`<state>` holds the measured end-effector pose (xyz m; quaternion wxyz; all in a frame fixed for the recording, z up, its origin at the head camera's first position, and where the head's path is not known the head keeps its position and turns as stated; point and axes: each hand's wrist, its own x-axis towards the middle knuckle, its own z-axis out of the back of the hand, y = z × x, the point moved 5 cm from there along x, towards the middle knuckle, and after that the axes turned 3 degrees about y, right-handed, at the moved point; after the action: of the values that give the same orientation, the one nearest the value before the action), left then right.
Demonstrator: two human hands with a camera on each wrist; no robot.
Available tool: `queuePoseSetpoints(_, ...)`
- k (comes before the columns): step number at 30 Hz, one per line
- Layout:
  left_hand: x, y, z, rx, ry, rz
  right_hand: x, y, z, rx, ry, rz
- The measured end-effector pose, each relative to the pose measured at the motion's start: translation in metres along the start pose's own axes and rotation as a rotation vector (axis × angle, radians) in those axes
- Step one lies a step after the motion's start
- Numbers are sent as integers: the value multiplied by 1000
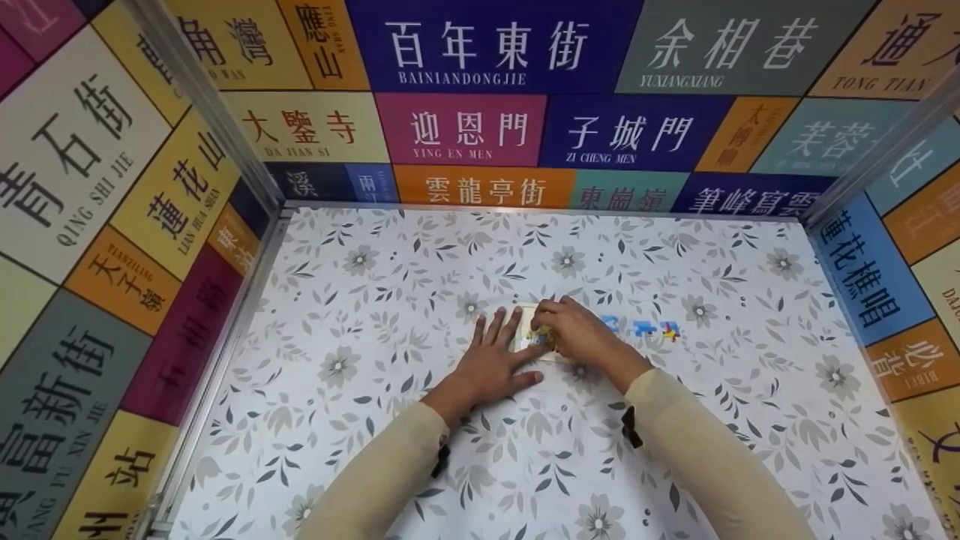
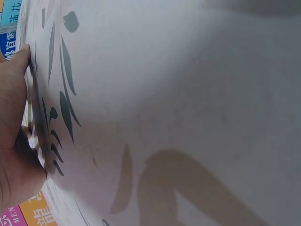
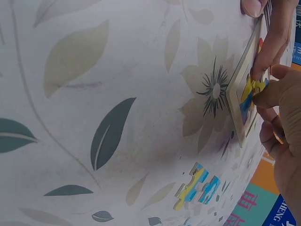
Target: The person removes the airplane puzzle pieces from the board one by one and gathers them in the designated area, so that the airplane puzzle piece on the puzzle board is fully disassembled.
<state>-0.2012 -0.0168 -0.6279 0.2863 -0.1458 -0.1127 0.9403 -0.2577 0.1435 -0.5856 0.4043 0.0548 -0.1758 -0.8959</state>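
A small pale puzzle board with a raised frame lies on the table, partly hidden under both hands. My left hand spreads its fingers at the board's left side, and its index finger presses near the coloured pieces inside the frame. Over the board's right part, the thumb and curled fingers of my right hand pinch a yellow and blue puzzle piece. That piece is low, within the frame's outline in the right wrist view. The left wrist view catches only part of the left hand.
To the right of the board lie several loose jigsaw pieces: a blue one and a multicoloured one among them. The flower-patterned tabletop is bounded by sign-covered panels at the back and sides.
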Motion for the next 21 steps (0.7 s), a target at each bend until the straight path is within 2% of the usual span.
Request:
queuePoseSetpoints(7,0,-2,0,14,-10,-12,1,1,0,-62,-8,40)
queuePoseSetpoints(10,-1,-3,0,-8,-13,-19,-1,-1,1,-65,-15,23)
queuePoseSetpoints(15,-2,-4,2,-43,-15,-27,-5,-7,6,-7,-18,-42)
queuePoseSetpoints(21,-2,-2,1,-39,-10,-19,-19,-15,19,51,-45,-65)
